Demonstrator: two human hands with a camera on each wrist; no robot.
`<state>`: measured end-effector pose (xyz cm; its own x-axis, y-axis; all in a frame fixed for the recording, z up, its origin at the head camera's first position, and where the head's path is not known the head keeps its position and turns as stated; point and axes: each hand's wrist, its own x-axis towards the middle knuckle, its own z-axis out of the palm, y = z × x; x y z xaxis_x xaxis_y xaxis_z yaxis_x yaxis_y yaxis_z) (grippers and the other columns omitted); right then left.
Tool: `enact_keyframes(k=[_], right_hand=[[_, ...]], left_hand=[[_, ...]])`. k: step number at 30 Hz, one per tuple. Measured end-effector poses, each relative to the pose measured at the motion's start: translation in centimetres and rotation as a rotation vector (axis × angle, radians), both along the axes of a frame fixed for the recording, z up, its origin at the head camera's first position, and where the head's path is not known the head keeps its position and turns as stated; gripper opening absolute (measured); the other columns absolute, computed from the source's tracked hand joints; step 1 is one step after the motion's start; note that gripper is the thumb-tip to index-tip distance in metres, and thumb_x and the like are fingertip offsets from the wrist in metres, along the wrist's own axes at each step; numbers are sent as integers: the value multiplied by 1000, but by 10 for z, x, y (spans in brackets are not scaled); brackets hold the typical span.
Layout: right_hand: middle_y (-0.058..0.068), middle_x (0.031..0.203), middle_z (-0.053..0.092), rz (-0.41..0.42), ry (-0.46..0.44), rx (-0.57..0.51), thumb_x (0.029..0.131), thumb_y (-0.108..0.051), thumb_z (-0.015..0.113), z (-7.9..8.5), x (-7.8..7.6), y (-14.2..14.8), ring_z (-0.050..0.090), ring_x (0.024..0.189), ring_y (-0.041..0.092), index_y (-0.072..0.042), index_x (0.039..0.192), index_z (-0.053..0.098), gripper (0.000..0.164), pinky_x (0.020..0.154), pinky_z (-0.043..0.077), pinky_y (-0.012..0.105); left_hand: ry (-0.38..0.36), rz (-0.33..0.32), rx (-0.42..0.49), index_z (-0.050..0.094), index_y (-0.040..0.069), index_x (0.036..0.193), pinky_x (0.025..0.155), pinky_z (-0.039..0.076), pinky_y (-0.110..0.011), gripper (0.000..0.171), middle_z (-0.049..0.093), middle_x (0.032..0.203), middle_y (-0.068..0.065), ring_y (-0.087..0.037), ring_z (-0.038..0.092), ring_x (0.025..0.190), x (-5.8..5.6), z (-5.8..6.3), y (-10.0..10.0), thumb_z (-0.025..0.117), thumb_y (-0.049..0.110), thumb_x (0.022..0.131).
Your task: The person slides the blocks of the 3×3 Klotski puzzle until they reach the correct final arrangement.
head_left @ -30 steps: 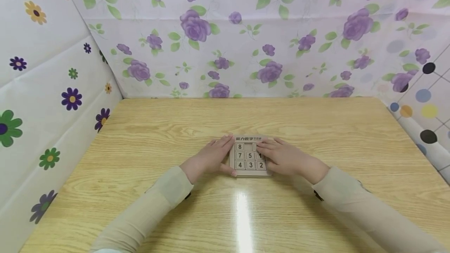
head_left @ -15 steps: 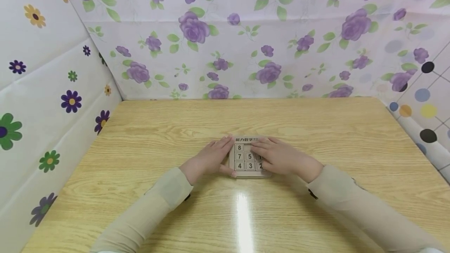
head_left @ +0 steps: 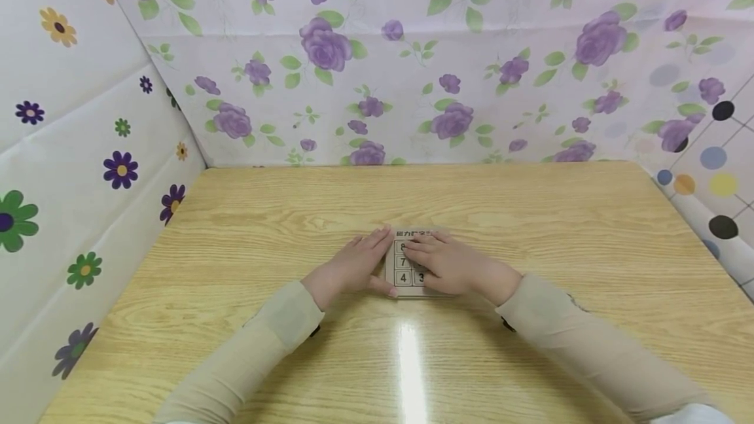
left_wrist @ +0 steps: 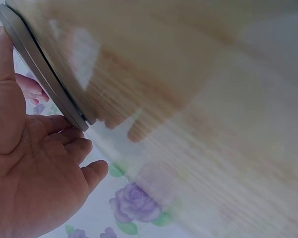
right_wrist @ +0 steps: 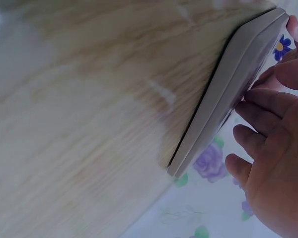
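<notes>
A flat number sliding puzzle [head_left: 406, 292] lies on the wooden table, with tiles 8, 7, 4 and part of 3 showing in the head view. My left hand [head_left: 358, 262] holds it along its left side, thumb at the near corner and fingers at the far one. Over the puzzle's right part lies my right hand [head_left: 453, 264], its fingertips touching the top row beside the 8. It hides the tiles on the right. Both wrist views show the puzzle's edge [left_wrist: 44, 74] from the side, with the right fingers [right_wrist: 260, 116] extended over its face.
The wooden table [head_left: 294, 201] carries a bright glare streak near its front. Behind it hangs a purple-flowered cloth [head_left: 259, 129]. A daisy-patterned cloth [head_left: 88, 149] closes the left side, and a dotted one [head_left: 718, 201] the right.
My right hand has moved left across the puzzle, fingertips passing from the top right tile to beside the 8. The gap in the top row is now covered. My left hand stays put.
</notes>
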<state>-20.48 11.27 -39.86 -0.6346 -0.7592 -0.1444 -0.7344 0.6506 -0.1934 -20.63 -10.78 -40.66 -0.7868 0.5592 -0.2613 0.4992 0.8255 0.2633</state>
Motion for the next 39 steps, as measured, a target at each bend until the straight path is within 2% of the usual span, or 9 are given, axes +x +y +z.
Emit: enact_keyframes(k=[17,23,31,39], right_hand=[[10,151,37,-37,12,8,89,-19,47,-4,1,22,27,143,31,-2,143,40,57,118,16,52],[13,150,39,-6,52,20,90,-20,47,-2,9,16,30,141,32,0,142,42,56,118,19,51],[13,149,40,58,40,18,92,-19,44,-1,20,1,31,141,29,-3,143,42,53,118,21,48],[14,150,37,19,7,21,93,-20,44,-1,14,-5,28,142,31,-1,143,40,54,118,18,50]], left_hand=[[-2,3,11,13,4,152,120,14,-47,111,8,160,-11,-25,9,148,-1,-1,-2,67,61,75],[-14,5,11,10,6,153,120,12,-45,112,6,160,-9,-23,7,148,-1,-3,-2,67,62,75],[-29,9,18,8,7,153,120,11,-45,111,4,160,-7,-22,5,148,-1,-2,-2,66,61,75],[-17,6,17,10,7,153,120,11,-45,110,5,160,-8,-22,6,148,0,-1,-1,66,61,75]])
